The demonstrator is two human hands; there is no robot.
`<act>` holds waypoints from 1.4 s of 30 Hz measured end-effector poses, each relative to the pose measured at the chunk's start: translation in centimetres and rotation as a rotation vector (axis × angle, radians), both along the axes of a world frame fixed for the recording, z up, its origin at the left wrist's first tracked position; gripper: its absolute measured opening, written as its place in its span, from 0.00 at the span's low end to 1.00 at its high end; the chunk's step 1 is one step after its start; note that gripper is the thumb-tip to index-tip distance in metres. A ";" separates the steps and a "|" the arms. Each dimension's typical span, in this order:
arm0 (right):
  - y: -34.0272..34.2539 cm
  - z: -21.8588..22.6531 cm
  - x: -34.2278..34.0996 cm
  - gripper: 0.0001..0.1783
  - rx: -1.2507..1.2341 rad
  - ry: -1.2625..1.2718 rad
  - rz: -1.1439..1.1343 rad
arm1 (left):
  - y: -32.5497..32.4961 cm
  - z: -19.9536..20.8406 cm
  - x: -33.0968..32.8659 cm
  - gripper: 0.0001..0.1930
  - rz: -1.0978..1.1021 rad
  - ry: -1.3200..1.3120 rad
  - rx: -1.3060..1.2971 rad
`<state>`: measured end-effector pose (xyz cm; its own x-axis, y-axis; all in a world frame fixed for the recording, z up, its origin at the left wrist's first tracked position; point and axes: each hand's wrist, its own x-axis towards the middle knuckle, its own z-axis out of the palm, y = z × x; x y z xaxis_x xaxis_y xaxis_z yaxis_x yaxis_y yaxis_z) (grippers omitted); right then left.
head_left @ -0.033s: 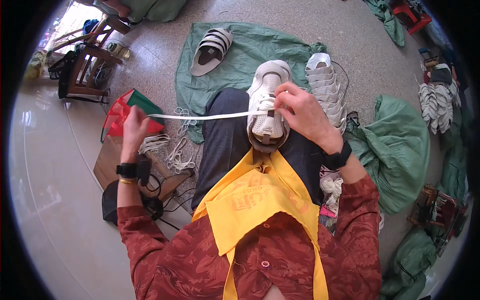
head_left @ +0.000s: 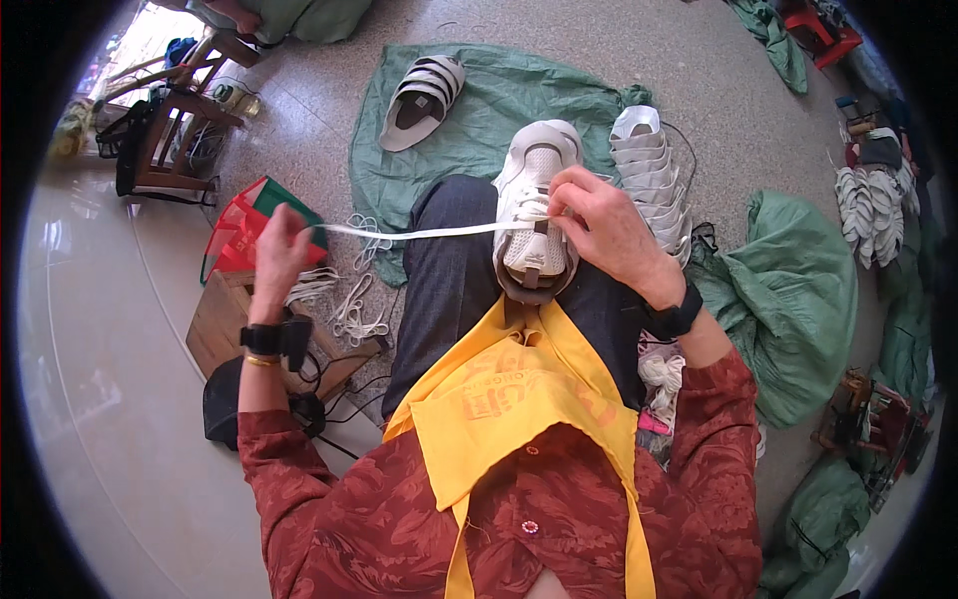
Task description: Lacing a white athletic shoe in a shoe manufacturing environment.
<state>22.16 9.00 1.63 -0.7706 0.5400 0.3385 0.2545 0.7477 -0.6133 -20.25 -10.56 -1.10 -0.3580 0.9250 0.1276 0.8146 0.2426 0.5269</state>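
A white and grey sneaker (head_left: 539, 215) rests between my knees, its heel towards me. From its eyelets a flat white shoelace (head_left: 429, 235) runs out to the left, nearly straight. My left hand (head_left: 281, 252), slightly blurred, is closed on the lace's far end. At the sneaker's right side my right hand (head_left: 589, 215) pinches a bit of white lace beside the tongue; the fingertips partly hide it. Just to the right of that hand lies a stack of white shoe uppers (head_left: 649, 175).
A green sheet (head_left: 499, 85) bears another grey-white shoe upper (head_left: 424, 103). Loose laces (head_left: 359, 314) lie by a wooden board (head_left: 235, 324) and a red-green bag (head_left: 235, 235) on the left. A green sack (head_left: 788, 299) bulges at right; a wooden chair (head_left: 175, 130) stands far left.
My left hand has shifted slightly right and away from me, and the lace sags a little more. The right hand and sneaker look unmoved.
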 end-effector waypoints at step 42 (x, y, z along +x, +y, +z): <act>-3.3 6.4 8.5 0.06 -1.066 -0.089 -0.264 | 10.9 6.4 20.4 0.07 -0.641 -0.963 -0.029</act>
